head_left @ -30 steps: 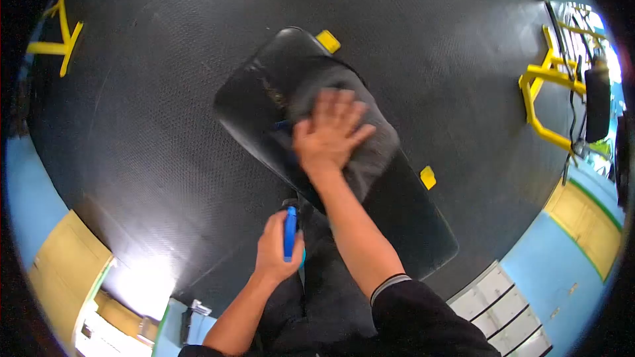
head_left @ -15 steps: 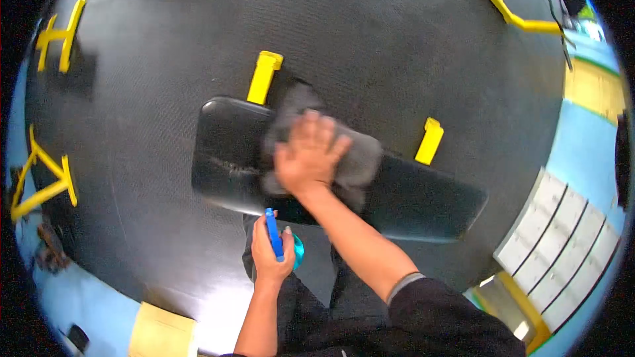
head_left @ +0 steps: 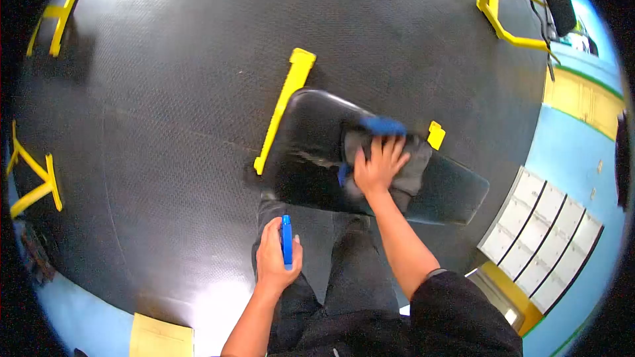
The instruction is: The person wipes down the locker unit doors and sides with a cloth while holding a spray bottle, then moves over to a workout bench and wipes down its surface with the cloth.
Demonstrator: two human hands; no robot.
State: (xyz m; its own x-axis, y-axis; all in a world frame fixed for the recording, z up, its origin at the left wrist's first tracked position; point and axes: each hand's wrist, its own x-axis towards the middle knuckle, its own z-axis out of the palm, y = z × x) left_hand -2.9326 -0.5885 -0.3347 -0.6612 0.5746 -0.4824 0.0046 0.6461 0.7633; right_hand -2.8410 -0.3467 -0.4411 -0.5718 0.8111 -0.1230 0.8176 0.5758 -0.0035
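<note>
My right hand (head_left: 380,170) lies flat, fingers spread, on a dark grey cloth (head_left: 413,170) with blue parts. Beneath the cloth is the long black padded bench (head_left: 311,139), whose surface has a worn, cracked streak left of the cloth. My left hand (head_left: 272,261) is closed around a spray bottle, and its blue trigger head (head_left: 286,241) points up, away from me. The bottle's body is hidden by the hand. This hand is below the bench's near edge, apart from it.
The bench's yellow frame (head_left: 286,109) shows at its left end. Other yellow frames (head_left: 49,185) stand at the left and a yellow machine (head_left: 493,10) at upper right. White lockers (head_left: 542,238) are at right by the blue wall (head_left: 562,139). Black textured flooring (head_left: 185,92) surrounds the bench.
My right hand and the cloth have moved right along the bench. The view has shifted, showing more of the yellow frame. The teal bottle body seen before is now hidden.
</note>
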